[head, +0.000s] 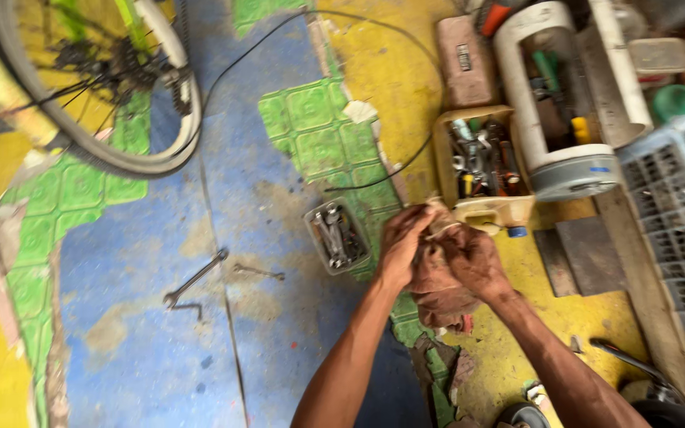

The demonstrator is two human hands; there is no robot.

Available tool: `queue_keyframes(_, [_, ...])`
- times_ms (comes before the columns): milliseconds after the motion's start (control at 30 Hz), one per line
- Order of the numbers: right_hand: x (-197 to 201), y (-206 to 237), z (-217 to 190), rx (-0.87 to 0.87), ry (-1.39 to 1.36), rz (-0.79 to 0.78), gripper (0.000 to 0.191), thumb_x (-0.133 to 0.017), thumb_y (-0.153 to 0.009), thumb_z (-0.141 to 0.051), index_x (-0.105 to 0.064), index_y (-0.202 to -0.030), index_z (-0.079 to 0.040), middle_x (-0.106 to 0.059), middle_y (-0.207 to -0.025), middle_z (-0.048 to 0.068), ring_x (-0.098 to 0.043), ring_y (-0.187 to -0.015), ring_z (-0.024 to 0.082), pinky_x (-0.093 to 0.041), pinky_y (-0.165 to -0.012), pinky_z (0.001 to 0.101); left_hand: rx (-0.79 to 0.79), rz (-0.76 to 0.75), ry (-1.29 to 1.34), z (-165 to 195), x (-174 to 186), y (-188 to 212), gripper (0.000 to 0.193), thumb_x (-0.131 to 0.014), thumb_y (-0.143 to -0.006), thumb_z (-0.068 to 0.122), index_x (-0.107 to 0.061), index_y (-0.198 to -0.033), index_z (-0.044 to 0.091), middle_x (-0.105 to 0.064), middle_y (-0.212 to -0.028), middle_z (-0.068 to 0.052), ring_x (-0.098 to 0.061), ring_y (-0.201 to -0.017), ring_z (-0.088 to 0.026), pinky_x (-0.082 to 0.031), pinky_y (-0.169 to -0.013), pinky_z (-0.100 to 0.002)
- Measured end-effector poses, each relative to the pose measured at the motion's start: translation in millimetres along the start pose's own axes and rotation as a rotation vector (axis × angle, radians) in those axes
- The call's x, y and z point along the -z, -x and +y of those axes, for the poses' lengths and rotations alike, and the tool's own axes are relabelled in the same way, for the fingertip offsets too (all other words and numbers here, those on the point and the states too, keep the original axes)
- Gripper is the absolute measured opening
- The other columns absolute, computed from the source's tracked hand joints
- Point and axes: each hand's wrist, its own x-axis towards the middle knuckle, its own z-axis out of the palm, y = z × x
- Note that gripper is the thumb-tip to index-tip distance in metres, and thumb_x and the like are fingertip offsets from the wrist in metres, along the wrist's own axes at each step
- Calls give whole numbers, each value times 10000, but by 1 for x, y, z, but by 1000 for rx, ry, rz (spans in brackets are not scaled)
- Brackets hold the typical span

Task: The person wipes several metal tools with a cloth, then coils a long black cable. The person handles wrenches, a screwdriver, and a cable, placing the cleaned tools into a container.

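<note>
I hold a brown rag (438, 281) bunched between both hands above the painted floor (279, 198), my left hand (399, 242) and right hand (473, 260) each with a closed grip on it. A small tray of tools (337, 235) lies just left, a wrench (193, 279) farther left.

1. Both forearms reach forward from the bottom edge and converge at the middle.
2. The left hand (400, 246) is curled, fingers bent inward.
3. The right hand (473, 257) is closed, knuckles up, just beside the left.
</note>
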Motion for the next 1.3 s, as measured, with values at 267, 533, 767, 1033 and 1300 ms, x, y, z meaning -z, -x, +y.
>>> queue_keyframes(267, [-6, 0, -6, -61, 239, -137, 238, -655, -978, -252, -704, -1069, -38, -754, -898, 168, -734, -794, 252, -568, -738, 394, 219, -32, 638, -35, 12, -12, 190, -798, -935, 189, -694, -1045, 75, -729, -963, -55, -693, -863, -182, -584, -766, -337])
queue_keyframes(533, [-11, -4, 13, 27, 462, -207, 296, -706, -912, -332, -722, -1073, -84, -735, -948, 156, -721, -819, 309, -584, -764, 408, 243, 384, 241, -33, 17, -7, 204, -769, -883, 250, -734, -1019, 102, -754, -918, -36, -689, -703, -129, -575, -580, -328])
queue_keyframes(767, [12, 8, -23, -117, 396, -199, 272, -701, -933, -303, -691, -1061, -63, -734, -865, 163, -719, -744, 295, -581, -743, 431, -655, 532, -4, -48, 130, -39, 175, -839, -821, 89, -757, -955, 13, -767, -849, -74, -708, -697, -130, -575, -606, -260])
queue_keyframes(1033, [10, 20, -56, 61, 340, -182, 283, -712, -902, -250, -631, -1044, -20, -690, -778, 183, -693, -722, 287, -574, -703, 432, -128, 776, -212, -32, 193, -23, 215, -916, -766, 103, -795, -872, -41, -758, -772, -82, -602, -611, -149, -494, -575, -289])
queue_keyframes(1300, [-6, 16, -37, 106, 349, -162, 279, -728, -883, -245, -620, -1052, -50, -649, -750, 153, -629, -663, 280, -528, -641, 439, -400, 848, -911, -42, 197, -23, 300, -870, -761, 286, -728, -824, 29, -747, -723, -131, -701, -620, -241, -553, -616, -375])
